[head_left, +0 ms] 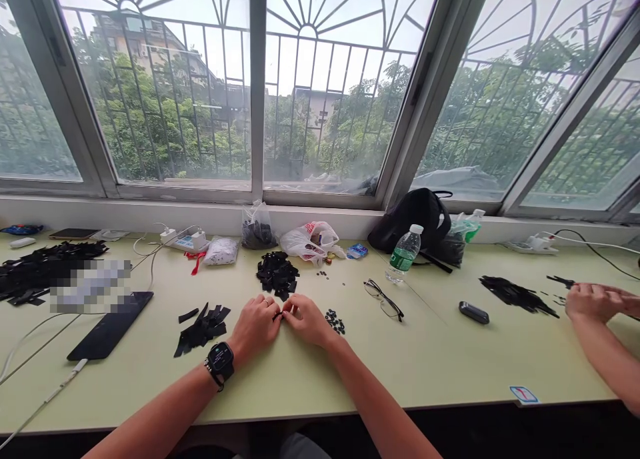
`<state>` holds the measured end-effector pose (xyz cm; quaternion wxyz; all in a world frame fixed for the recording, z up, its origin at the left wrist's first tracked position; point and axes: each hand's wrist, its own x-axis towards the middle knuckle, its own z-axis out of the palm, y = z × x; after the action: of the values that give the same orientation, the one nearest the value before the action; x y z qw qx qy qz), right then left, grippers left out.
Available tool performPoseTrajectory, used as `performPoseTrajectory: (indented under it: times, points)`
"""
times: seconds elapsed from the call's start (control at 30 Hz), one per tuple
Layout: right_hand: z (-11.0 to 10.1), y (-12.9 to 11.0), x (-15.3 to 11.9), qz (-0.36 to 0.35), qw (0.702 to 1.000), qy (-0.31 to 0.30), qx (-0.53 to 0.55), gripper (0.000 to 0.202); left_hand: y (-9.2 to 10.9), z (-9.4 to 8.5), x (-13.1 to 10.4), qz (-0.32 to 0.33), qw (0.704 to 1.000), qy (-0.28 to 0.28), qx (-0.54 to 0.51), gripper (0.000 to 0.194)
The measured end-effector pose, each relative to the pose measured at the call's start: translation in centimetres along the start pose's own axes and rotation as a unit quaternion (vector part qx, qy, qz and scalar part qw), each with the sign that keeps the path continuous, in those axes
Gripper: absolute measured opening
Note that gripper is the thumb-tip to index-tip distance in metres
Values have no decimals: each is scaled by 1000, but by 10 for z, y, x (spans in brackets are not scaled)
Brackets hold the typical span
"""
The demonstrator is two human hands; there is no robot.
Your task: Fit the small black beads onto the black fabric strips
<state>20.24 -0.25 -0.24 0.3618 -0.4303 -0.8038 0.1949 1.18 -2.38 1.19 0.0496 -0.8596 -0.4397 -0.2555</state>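
- We have our left hand [256,323] and right hand [303,319] together over the table [435,365], fingertips nearly meeting, both pinched on a small black piece [277,316]; its exact shape is too small for us to tell.
- On our left wrist we wear a black watch [220,358].
- Taking our hands as the clock's centre, we see a heap of black pieces [278,274] at 12 o'clock, loose black strips [203,329] at 9 and small round black parts [335,321] at 3, just beside our right hand.
- Farther out at 9 o'clock we have a dark flat device [110,327] with a white cable [63,382]; a wide black heap [50,265] lies between 9 and 10.
- The pale green tabletop also bears glasses [384,300] and a black case [474,312] toward 3, and a bottle [404,253] at 2, near a black bag [413,222].
- Against the sill [345,220] we find a clear bag [257,229] of dark pieces just before 12, a white plastic bag [311,241] at 1 and a power strip [186,239] between 10 and 11.
- Well away at 3 o'clock, another person's hands [595,303] work near more black strips.
- Ahead of us, grey-framed windows [257,92] show metal bars, trees and, at 11, a building [145,49].
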Motion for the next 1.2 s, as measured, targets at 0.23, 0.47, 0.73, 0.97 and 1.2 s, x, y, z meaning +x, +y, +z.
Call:
performPoseTrajectory:
  times: [0.23,0.47,0.73,0.97,1.2]
  points:
    - [-2,-2,2,28,997,9,74,16,2,-1,3,1,1000,14,20,20]
    - [2,-8,3,25,988,12,149,24,5,-5,1,-7,999,25,19,17]
    - [0,-9,3,17,991,5,133,22,1,0,2,-2,999,7,35,24]
    - [-6,-5,3,31,994,25,101,19,2,-3,1,-25,999,16,37,19]
    - [-8,-10,1,11,996,-8,88,22,7,-9,1,-7,999,33,-6,22]
